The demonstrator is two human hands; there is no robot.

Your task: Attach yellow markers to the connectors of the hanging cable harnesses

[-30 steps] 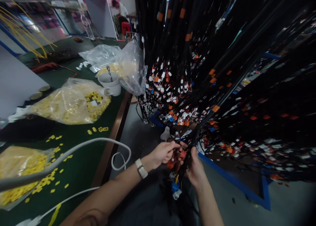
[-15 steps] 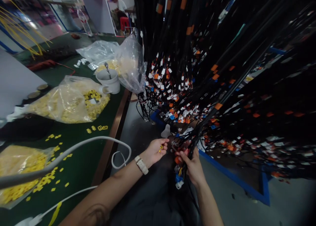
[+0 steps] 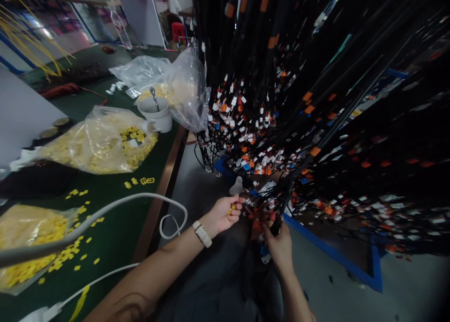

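Note:
My left hand point(image 3: 225, 213), with a watch on its wrist, is curled around several small yellow clips point(image 3: 232, 208) and sits just left of a hanging bundle of black wire harnesses point(image 3: 281, 139). My right hand point(image 3: 279, 244) grips the lower end of one black harness, where orange, blue and white connectors point(image 3: 262, 219) cluster. Both hands are over my dark lap, below the mass of hanging cables.
A green table point(image 3: 116, 237) on the left carries clear bags of yellow clips point(image 3: 101, 144), loose clips, a white cup with a spoon point(image 3: 156, 113) and a white cable point(image 3: 140, 200). A blue frame edge point(image 3: 333, 256) runs along the grey floor. A person sits far back.
My left hand drew back from the connectors and now shows yellow clips in its palm. My right hand shifted slightly lower and right along the harness end.

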